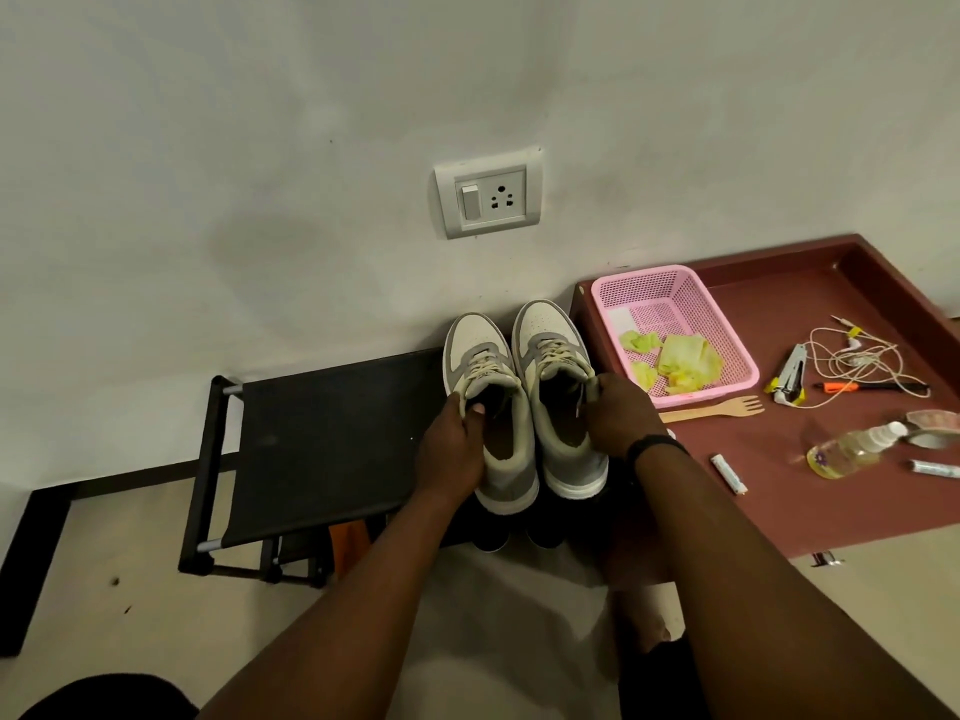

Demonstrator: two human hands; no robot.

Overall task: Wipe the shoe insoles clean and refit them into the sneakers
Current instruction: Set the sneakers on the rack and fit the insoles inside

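Two sneakers, the left sneaker [488,402] and right sneaker [558,392], stand side by side on a black rack [322,444], toes to the far wall; the left hand [452,449] grasps the left one's collar, the right hand [621,413] pinches the other's tongue, a pink basket [727,356] just right

The sneakers [519,387] looked smooth leather-like; the rack [322,439] top matt black cloth; the basket [727,350] perforated pink plastic; the fork [714,409] pale wood.

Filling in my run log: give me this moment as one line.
left hand: grips left sneaker tongue | right hand: grips right sneaker tongue | sneakers: side by side on black rack | insoles: not visible
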